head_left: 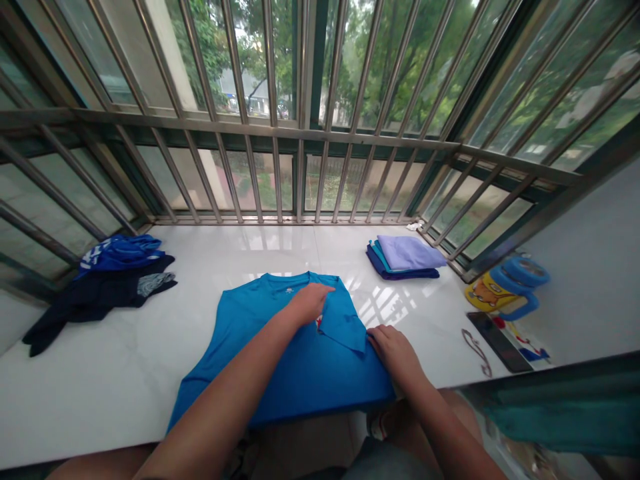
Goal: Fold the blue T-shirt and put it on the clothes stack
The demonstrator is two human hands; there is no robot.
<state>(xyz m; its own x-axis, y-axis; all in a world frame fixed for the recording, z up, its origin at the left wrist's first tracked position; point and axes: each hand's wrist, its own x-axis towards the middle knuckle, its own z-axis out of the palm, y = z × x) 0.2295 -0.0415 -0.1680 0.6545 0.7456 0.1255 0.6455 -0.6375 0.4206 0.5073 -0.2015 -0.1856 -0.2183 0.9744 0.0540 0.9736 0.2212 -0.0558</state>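
Observation:
A blue T-shirt [320, 380] lies spread on the white ledge, its neckline away from me and its lower part hanging over the front edge. The right side is folded inward, with the short sleeve lying on top. My left hand [311, 304] rests on the shirt beside that sleeve, fingers curled in against the cloth and the index finger pointing right. At the shirt's right edge, just below the sleeve opening, my right hand [393, 343] has its fingers closed on the fabric. Part of a red and white print shows by the sleeve.
Folded clothes [410, 257] are stacked at the back right. A dark and blue pile of clothes [115, 280] lies at left. On the right are a blue-yellow cup [505, 287], a phone [500, 341] and a thin cord [476, 352]. Metal window bars [300, 133] line the back.

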